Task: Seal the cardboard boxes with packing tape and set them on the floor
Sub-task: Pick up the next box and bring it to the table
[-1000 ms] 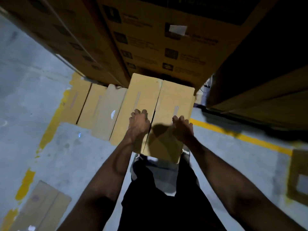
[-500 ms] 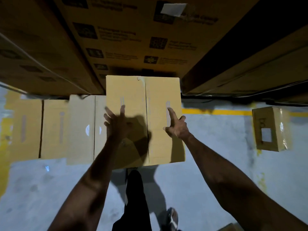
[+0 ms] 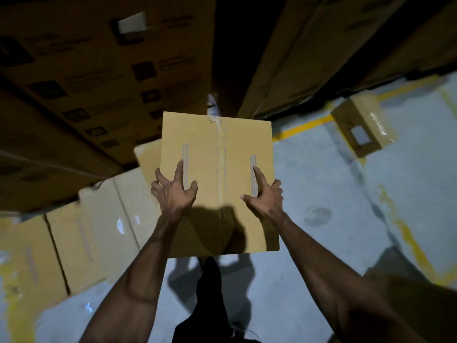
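A tan cardboard box (image 3: 222, 144) with clear tape along its centre seam sits in front of me, higher than the boxes beside it. My left hand (image 3: 174, 194) grips its left edge. The index finger and thumb lie on the top, and the other fingers curl over the side. My right hand (image 3: 263, 198) grips the right edge the same way. No tape roll is visible.
A row of closed boxes (image 3: 81, 238) lies on the grey floor to the left, and another box (image 3: 146, 154) shows behind the held one. Tall stacked cartons (image 3: 99, 70) rise ahead. A small labelled box (image 3: 361, 129) sits by a yellow floor line (image 3: 304, 126) on the right.
My hands were raised with spread fingers half a second ago. They have now come down onto the box's two side edges. The view has also turned to the right.
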Demonstrator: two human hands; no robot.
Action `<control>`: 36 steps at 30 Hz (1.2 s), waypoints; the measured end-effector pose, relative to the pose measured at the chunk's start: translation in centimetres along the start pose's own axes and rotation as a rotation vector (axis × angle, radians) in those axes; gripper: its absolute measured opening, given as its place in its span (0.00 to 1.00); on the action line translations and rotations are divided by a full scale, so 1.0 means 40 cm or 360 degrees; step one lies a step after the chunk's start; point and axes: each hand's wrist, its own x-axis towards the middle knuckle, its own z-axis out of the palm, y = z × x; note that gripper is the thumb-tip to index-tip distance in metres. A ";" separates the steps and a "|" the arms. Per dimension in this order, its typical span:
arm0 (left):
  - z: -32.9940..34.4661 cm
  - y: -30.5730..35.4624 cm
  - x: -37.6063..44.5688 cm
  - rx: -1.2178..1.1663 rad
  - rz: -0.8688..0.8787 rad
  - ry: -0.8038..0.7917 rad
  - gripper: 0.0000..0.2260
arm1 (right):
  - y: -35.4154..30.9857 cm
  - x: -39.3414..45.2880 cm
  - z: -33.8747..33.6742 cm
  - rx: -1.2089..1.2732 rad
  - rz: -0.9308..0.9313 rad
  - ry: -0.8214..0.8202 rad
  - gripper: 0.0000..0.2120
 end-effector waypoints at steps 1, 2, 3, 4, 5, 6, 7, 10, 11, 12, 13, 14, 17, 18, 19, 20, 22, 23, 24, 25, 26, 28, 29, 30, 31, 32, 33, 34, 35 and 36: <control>0.002 0.049 -0.036 0.0008 0.0104 0.0000 0.33 | 0.040 -0.041 -0.035 0.0050 0.0043 0.0064 0.49; 0.003 0.098 -0.076 0.0010 0.0201 -0.0008 0.33 | 0.083 -0.084 -0.072 0.0093 0.0086 0.0131 0.49; 0.004 0.148 -0.119 0.0005 0.0286 -0.0023 0.33 | 0.127 -0.131 -0.109 0.0131 0.0127 0.0201 0.49; 0.005 0.198 -0.165 0.0004 0.0374 -0.0038 0.33 | 0.171 -0.181 -0.145 0.0168 0.0160 0.0274 0.48; 0.005 0.247 -0.215 0.0010 0.0463 -0.0053 0.33 | 0.216 -0.234 -0.180 0.0208 0.0192 0.0339 0.48; 0.006 0.294 -0.267 0.0016 0.0538 -0.0073 0.34 | 0.261 -0.286 -0.213 0.0249 0.0226 0.0399 0.48; 0.008 0.340 -0.323 0.0014 0.0603 -0.0089 0.34 | 0.308 -0.343 -0.245 0.0284 0.0264 0.0462 0.48; 0.020 0.469 -0.492 -0.0003 0.0829 -0.0151 0.36 | 0.446 -0.530 -0.331 0.0366 0.0395 0.0679 0.48; 0.025 0.514 -0.545 -0.0017 0.0918 -0.0177 0.36 | 0.490 -0.593 -0.359 0.0392 0.0430 0.0760 0.47; 0.033 0.560 -0.595 -0.0025 0.1002 -0.0198 0.37 | 0.535 -0.654 -0.385 0.0415 0.0456 0.0846 0.46; 0.042 0.607 -0.646 -0.0026 0.1081 -0.0215 0.37 | 0.579 -0.713 -0.410 0.0434 0.0484 0.0932 0.45; 0.051 0.653 -0.697 -0.0025 0.1158 -0.0226 0.37 | 0.621 -0.770 -0.434 0.0460 0.0521 0.1016 0.44; 0.083 0.790 -0.846 -0.0010 0.1406 -0.0236 0.36 | 0.741 -0.920 -0.490 0.0532 0.0637 0.1243 0.42; 0.095 0.836 -0.891 -0.0007 0.1489 -0.0240 0.36 | 0.779 -0.963 -0.510 0.0550 0.0671 0.1310 0.42; 0.107 0.882 -0.935 -0.0008 0.1567 -0.0251 0.36 | 0.817 -1.003 -0.531 0.0562 0.0710 0.1371 0.42; 0.119 0.926 -0.979 -0.0018 0.1634 -0.0269 0.36 | 0.854 -1.041 -0.552 0.0572 0.0751 0.1432 0.41; 0.150 1.010 -1.056 -0.0041 0.1753 -0.0304 0.35 | 0.922 -1.105 -0.588 0.0578 0.0852 0.1533 0.41; 0.167 1.049 -1.093 -0.0044 0.1822 -0.0328 0.34 | 0.955 -1.134 -0.603 0.0574 0.0908 0.1577 0.41; 0.184 1.086 -1.125 -0.0041 0.1882 -0.0358 0.33 | 0.984 -1.159 -0.617 0.0572 0.0964 0.1612 0.41; 0.204 1.121 -1.152 -0.0035 0.1946 -0.0395 0.33 | 1.013 -1.181 -0.629 0.0570 0.1026 0.1647 0.41; 0.230 1.159 -1.180 -0.0038 0.2011 -0.0440 0.33 | 1.045 -1.204 -0.641 0.0567 0.1091 0.1682 0.42; 0.270 1.224 -1.233 -0.0065 0.2123 -0.0526 0.33 | 1.091 -1.246 -0.657 0.0573 0.1208 0.1740 0.42; 0.292 1.259 -1.268 -0.0087 0.2190 -0.0580 0.32 | 1.112 -1.269 -0.662 0.0580 0.1283 0.1782 0.42; 0.312 1.290 -1.301 -0.0109 0.2242 -0.0629 0.32 | 1.129 -1.289 -0.667 0.0588 0.1345 0.1818 0.42; 0.333 1.318 -1.335 -0.0127 0.2284 -0.0674 0.31 | 1.145 -1.308 -0.671 0.0588 0.1401 0.1845 0.42; 0.352 1.343 -1.367 -0.0145 0.2331 -0.0713 0.30 | 1.163 -1.324 -0.675 0.0586 0.1460 0.1865 0.42; 0.373 1.367 -1.395 -0.0158 0.2384 -0.0749 0.29 | 1.179 -1.339 -0.678 0.0587 0.1527 0.1880 0.42; 0.394 1.389 -1.420 -0.0158 0.2433 -0.0780 0.29 | 1.194 -1.353 -0.682 0.0585 0.1600 0.1891 0.42; 0.418 1.410 -1.442 -0.0155 0.2473 -0.0815 0.29 | 1.206 -1.368 -0.685 0.0583 0.1672 0.1903 0.42; 0.442 1.429 -1.462 -0.0150 0.2511 -0.0860 0.28 | 1.215 -1.383 -0.689 0.0582 0.1741 0.1915 0.42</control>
